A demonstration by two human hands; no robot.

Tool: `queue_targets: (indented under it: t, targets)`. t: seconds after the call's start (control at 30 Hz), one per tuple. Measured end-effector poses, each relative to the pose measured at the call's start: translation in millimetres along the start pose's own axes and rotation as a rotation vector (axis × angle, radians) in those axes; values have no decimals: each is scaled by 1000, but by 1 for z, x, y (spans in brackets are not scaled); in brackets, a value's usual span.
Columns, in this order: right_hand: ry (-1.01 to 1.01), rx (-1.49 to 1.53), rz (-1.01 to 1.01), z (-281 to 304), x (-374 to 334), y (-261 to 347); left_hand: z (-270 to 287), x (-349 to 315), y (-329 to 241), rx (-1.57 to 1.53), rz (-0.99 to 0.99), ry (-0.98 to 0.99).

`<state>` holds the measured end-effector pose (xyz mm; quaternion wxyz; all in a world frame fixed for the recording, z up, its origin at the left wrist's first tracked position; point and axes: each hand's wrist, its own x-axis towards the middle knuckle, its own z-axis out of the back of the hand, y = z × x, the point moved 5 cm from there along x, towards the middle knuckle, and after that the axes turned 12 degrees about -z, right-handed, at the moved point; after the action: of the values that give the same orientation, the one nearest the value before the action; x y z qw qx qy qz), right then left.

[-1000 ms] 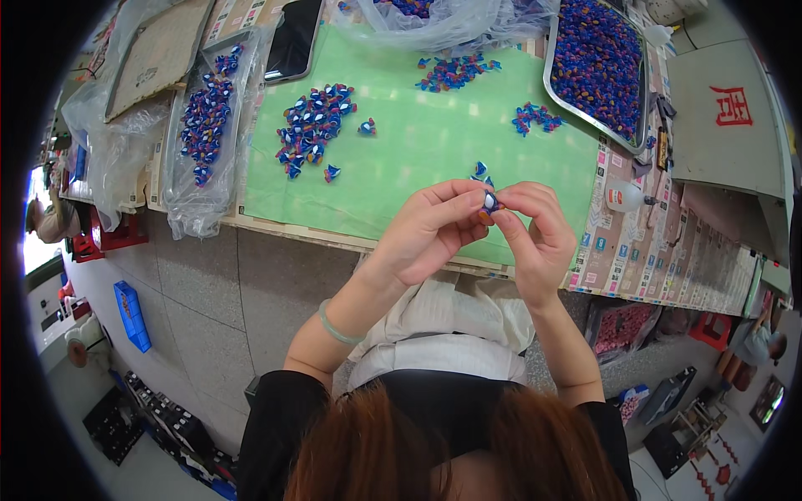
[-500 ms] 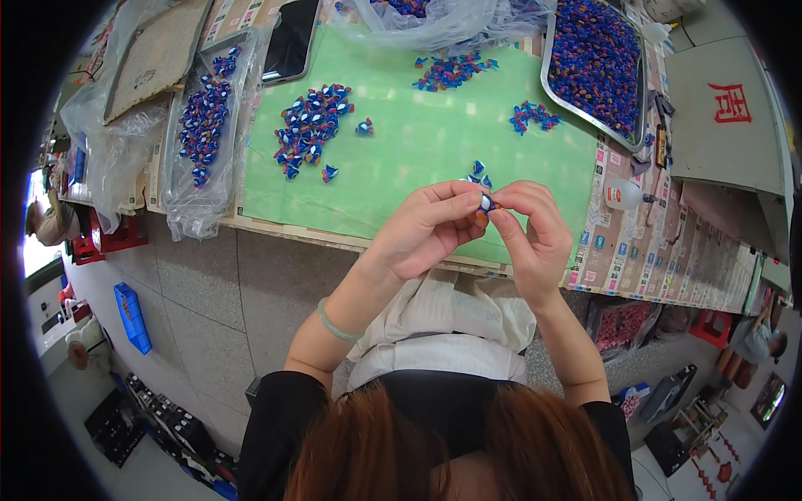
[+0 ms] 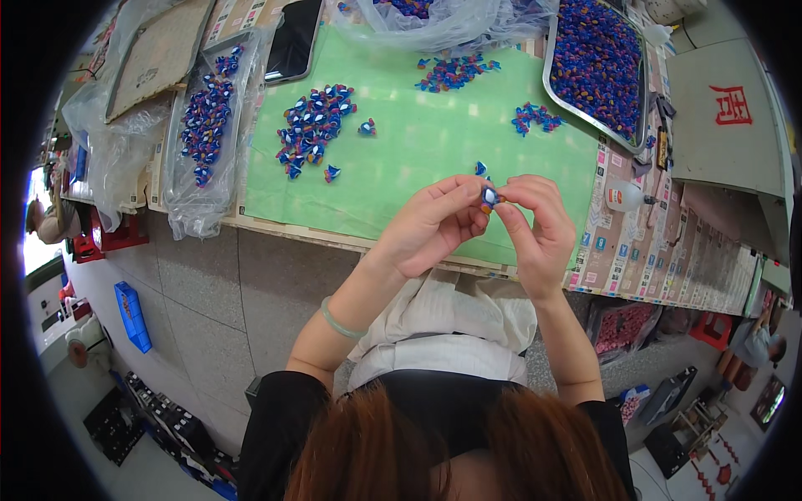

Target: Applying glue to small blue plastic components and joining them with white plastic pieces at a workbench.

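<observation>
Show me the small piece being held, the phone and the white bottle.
Small piece (image 3: 489, 195): head view, on its white face.
Phone (image 3: 292, 42): head view, on its dark screen.
White bottle (image 3: 623, 197): head view, on its body.

I saw the left hand (image 3: 433, 224) and right hand (image 3: 545, 238) pinching close together, fingers (image 3: 535, 197) curled, bare forearms (image 3: 355, 290) slanting inward.

Speckled grey floor (image 3: 200, 288), dark seams
</observation>
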<state>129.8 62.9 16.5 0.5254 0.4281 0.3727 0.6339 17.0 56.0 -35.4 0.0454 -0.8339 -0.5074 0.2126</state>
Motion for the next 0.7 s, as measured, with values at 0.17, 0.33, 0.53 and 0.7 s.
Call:
queue_targets:
  t: [0.17, 0.33, 0.53, 0.7]
  targets:
    - [6, 479, -488, -2, -4, -17, -23, -7, -18, 867, -646, 14]
    - [65, 624, -588, -3, -6, -21, -24, -9, -17, 1047, -641, 106]
    - [-60, 490, -554, 9, -10, -28, 2, -6, -30, 1107, -513, -82]
    - [-624, 194, -401, 79, -43, -62, 32, -4, -86, 1964, -694, -409]
